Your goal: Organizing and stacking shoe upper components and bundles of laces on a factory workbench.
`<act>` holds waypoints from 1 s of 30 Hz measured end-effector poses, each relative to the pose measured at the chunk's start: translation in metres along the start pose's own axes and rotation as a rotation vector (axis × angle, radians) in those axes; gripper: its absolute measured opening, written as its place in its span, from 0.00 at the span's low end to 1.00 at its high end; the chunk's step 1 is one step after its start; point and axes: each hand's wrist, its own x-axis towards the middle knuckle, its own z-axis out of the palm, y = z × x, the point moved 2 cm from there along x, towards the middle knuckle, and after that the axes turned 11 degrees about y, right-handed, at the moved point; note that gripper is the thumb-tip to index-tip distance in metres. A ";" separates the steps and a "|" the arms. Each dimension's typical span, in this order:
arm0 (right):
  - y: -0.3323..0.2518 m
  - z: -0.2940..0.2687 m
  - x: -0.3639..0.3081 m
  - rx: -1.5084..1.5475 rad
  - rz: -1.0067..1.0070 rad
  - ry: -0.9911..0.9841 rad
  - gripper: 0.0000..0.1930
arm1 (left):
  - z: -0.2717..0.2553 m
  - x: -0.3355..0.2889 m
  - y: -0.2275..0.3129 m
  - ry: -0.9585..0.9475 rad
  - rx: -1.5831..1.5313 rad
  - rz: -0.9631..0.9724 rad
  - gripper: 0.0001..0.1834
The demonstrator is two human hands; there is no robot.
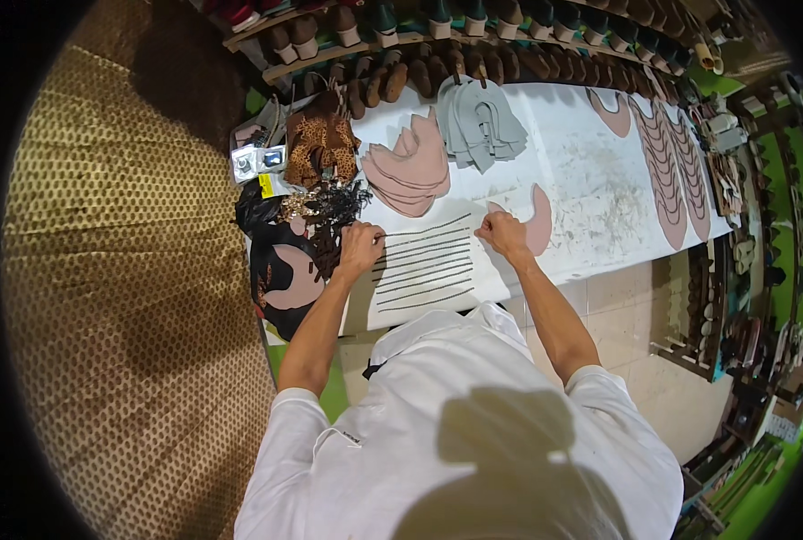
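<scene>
Several thin dark strips [424, 264] lie in roughly parallel rows on the white-covered table in front of me. My left hand [361, 248] is at the left ends of the upper rows, thumb and fingers pinched together. Across the rows, my right hand [506, 235] is also pinched, its fingertips close to the right ends of the upper strips. Whatever is between the fingertips of either hand is too small to make out. Just beyond my right hand lies a curved pink shoe-upper piece [539, 219], partly covered by that hand.
Stacked pink pieces [408, 169] and grey pieces [481, 126] lie farther back. Leopard-print material [320, 139] and a black bag [259, 211] crowd the left side. Pink pieces in overlapping rows [658, 175] lie at right. Shelves of shoe lasts [386, 36] line the back.
</scene>
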 end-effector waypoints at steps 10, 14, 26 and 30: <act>-0.006 0.007 -0.026 -0.008 0.020 0.014 0.16 | -0.007 -0.006 0.008 0.004 0.031 -0.049 0.11; -0.008 0.005 -0.032 -0.004 0.014 0.051 0.16 | -0.009 -0.017 0.006 0.109 -0.002 -0.045 0.12; -0.008 0.006 -0.055 -0.001 0.127 -0.068 0.13 | -0.010 -0.044 -0.001 0.175 -0.022 -0.082 0.18; -0.009 0.002 -0.062 -0.008 0.112 -0.058 0.13 | -0.010 -0.053 -0.005 0.202 -0.022 -0.060 0.18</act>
